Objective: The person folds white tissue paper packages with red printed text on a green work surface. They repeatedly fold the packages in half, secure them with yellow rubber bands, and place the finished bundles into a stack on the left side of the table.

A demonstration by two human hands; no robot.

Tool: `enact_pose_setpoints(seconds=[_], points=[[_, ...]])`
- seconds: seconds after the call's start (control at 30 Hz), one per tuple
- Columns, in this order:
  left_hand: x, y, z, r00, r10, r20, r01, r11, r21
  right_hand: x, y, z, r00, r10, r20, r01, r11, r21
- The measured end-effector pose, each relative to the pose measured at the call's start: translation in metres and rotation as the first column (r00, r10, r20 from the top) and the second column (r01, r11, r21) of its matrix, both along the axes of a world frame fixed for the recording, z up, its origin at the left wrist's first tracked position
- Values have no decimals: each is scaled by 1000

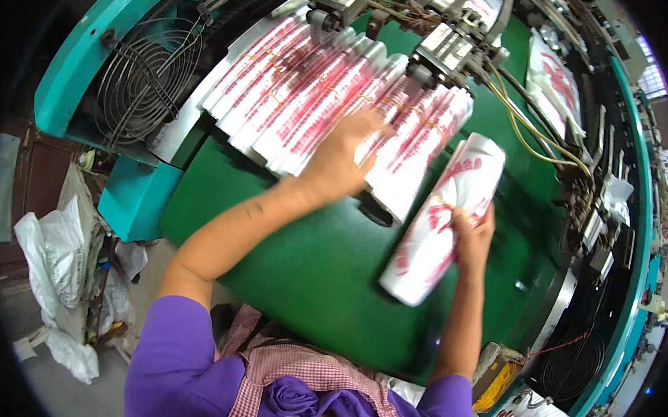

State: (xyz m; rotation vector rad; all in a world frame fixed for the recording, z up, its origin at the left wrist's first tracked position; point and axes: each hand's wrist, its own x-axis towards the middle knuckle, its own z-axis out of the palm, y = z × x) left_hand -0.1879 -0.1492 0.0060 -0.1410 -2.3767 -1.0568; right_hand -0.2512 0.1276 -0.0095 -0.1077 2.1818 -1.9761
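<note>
My right hand (471,235) grips a rolled bundle of white plastic film bags (422,258) with red print, its thumb on top near a thin yellow band. The bundle lies slanted just above or on the green work surface (308,269); which of the two is unclear. To its left, a row of several similar rolls (299,110) lies side by side, many with yellow bands around them. Over the right part of this row is my left hand (342,158), blurred by motion. Whether its fingers hold a roll or only touch it cannot be made out.
Metal pneumatic clamps with rollers (441,50) overhang the far ends of the rolls. Yellow hoses (533,142) run along the right. A round wire fan guard (148,85) sits at left. Yellow rubber bands (494,389) fill a box at lower right. Loose white bags (62,268) hang at left.
</note>
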Motion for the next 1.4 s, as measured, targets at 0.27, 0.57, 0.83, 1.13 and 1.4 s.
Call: enact_pose_setpoints(seconds=[0.27,0.57,0.83,1.13,1.4], points=[[-72,-25,8,815,331,475,-112,895,-432,-131,-120,6,964,213,159,-249,513,822],[-27,-46,-8,910,183,372,-83,960,-269,-46,-158,25,972,230,-51,-122,678,725],[78,-101,-37,585,735,343,-793,429,433,-30,-141,8,999,34,22,-39,934,354],[18,-75,-61,668,674,316,-488,77,869,-29,-173,-10,981,-67,-183,123,942,312],[-8,70,-9,985,-112,135,158,901,-404,-98,-112,-33,916,266,-299,-211,956,203]])
